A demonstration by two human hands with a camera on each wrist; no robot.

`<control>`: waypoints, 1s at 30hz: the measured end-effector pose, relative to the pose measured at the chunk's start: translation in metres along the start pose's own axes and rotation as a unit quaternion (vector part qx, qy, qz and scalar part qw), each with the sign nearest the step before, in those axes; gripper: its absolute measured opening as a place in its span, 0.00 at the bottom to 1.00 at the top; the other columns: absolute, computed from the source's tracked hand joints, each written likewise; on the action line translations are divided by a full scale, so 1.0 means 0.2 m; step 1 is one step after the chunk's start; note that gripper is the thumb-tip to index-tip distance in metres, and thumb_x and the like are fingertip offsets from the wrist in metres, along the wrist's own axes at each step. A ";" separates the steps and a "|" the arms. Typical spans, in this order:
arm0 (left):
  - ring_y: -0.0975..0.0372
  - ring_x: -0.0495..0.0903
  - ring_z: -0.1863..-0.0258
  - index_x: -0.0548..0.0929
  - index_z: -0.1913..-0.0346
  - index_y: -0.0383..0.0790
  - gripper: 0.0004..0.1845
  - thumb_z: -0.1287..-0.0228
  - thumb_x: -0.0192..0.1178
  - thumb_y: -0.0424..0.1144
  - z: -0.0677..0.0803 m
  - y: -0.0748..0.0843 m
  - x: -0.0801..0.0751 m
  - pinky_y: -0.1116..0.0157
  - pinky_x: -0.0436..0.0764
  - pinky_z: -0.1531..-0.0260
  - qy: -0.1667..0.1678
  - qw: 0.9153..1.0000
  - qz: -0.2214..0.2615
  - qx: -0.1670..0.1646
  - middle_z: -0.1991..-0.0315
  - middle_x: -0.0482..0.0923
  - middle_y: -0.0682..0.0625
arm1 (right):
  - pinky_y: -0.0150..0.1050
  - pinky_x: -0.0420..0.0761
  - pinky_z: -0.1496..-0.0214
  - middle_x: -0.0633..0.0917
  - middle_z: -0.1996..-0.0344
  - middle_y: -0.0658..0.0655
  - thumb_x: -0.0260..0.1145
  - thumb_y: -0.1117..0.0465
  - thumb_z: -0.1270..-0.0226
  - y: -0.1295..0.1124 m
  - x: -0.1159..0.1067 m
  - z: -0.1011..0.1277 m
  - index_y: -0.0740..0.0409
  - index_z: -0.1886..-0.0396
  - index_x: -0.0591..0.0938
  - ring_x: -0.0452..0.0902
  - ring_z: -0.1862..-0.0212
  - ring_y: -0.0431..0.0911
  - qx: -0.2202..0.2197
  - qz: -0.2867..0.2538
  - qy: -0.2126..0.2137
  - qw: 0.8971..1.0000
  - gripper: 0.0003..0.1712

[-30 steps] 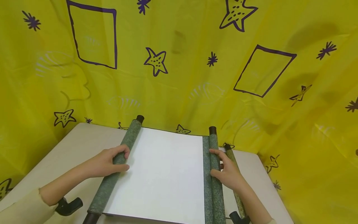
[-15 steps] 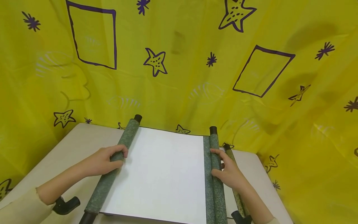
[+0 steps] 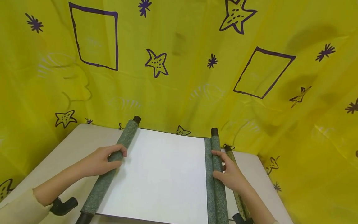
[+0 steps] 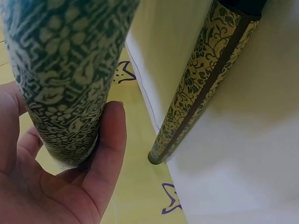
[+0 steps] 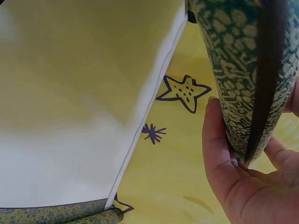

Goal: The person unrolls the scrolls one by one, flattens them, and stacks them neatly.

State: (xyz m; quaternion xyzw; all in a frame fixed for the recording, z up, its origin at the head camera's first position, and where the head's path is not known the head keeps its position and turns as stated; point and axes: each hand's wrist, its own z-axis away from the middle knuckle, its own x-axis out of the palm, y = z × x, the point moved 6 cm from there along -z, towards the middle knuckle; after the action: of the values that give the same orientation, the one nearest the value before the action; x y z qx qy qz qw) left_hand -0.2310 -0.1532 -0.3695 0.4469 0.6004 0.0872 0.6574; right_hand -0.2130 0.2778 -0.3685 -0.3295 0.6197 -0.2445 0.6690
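A blank hanging scroll is spread between my hands, its white sheet [image 3: 165, 174] running from a left roller [image 3: 127, 133] to a right roller [image 3: 217, 189], both wrapped in patterned green cloth with dark end knobs. My left hand [image 3: 103, 161] grips the left roller around its middle, fingers over the far side and thumb nearer me. Around the right roller, beside its green border strip, curl the fingers and thumb of my right hand [image 3: 232, 175]. The left wrist view shows floral green brocade [image 4: 70, 88] in the grasp; the right wrist view shows similar brocade with a brown stripe.
A second rolled scroll in gold brocade [image 3: 240, 202] lies on the white table [image 3: 251, 169] to the right, partly behind my right hand and forearm. Behind the table hangs a yellow curtain [image 3: 184, 93] printed with stars and frames.
My left hand has drawn the left roller a little to the left, and the right roller sits slightly further right, so more of the white sheet shows. Both grips stay on the rollers.
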 end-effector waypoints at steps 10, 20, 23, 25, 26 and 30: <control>0.66 0.64 0.75 0.70 0.57 0.50 0.17 0.40 0.70 0.39 0.01 0.01 -0.01 0.66 0.66 0.71 0.017 0.999 -0.024 0.023 0.61 0.75 0.50 | 0.40 0.73 0.71 0.66 0.29 0.61 0.64 0.70 0.37 0.02 0.00 0.00 0.45 0.27 0.65 0.68 0.64 0.51 0.001 0.003 0.002 1.000 0.40; 0.69 0.61 0.80 0.77 0.56 0.49 0.11 0.39 0.62 0.32 0.00 0.00 -0.04 0.66 0.67 0.69 0.007 0.999 -0.041 0.023 0.59 0.77 0.51 | 0.40 0.72 0.72 0.65 0.28 0.60 0.64 0.70 0.38 0.03 -0.01 0.01 0.44 0.27 0.65 0.68 0.65 0.51 -0.005 0.003 0.004 1.000 0.40; 0.68 0.62 0.79 0.75 0.58 0.50 0.10 0.38 0.65 0.36 0.00 0.00 -0.04 0.66 0.66 0.71 0.008 0.998 -0.049 0.023 0.65 0.75 0.53 | 0.39 0.71 0.72 0.65 0.28 0.60 0.64 0.71 0.38 0.03 -0.01 0.01 0.45 0.27 0.65 0.66 0.65 0.50 -0.008 0.003 0.003 1.000 0.40; 0.68 0.62 0.78 0.73 0.59 0.50 0.12 0.38 0.68 0.40 0.01 0.00 -0.05 0.67 0.65 0.72 0.011 0.998 -0.053 0.024 0.68 0.72 0.55 | 0.39 0.70 0.72 0.66 0.29 0.60 0.64 0.71 0.39 0.04 -0.01 0.01 0.45 0.27 0.65 0.65 0.66 0.50 -0.011 0.004 0.004 1.000 0.40; 0.68 0.62 0.78 0.73 0.59 0.50 0.14 0.39 0.69 0.41 0.01 0.00 -0.05 0.67 0.65 0.73 0.011 0.998 -0.052 0.024 0.70 0.70 0.55 | 0.39 0.69 0.73 0.67 0.30 0.60 0.64 0.71 0.39 0.04 -0.02 0.01 0.45 0.27 0.66 0.64 0.67 0.49 -0.011 0.006 0.005 1.000 0.40; 0.68 0.59 0.81 0.71 0.59 0.50 0.16 0.41 0.71 0.39 0.01 -0.01 -0.05 0.68 0.63 0.78 0.009 0.999 -0.044 0.025 0.71 0.68 0.54 | 0.37 0.67 0.73 0.68 0.32 0.59 0.64 0.71 0.39 0.04 -0.02 0.02 0.46 0.27 0.66 0.62 0.68 0.48 -0.009 0.011 0.005 1.000 0.40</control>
State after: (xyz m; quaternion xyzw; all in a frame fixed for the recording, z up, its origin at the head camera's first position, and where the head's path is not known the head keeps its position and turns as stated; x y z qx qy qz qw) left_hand -0.2331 -0.1620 -0.3639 0.4361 0.6273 0.0473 0.6435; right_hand -0.2102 0.2867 -0.3723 -0.3279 0.6285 -0.2333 0.6656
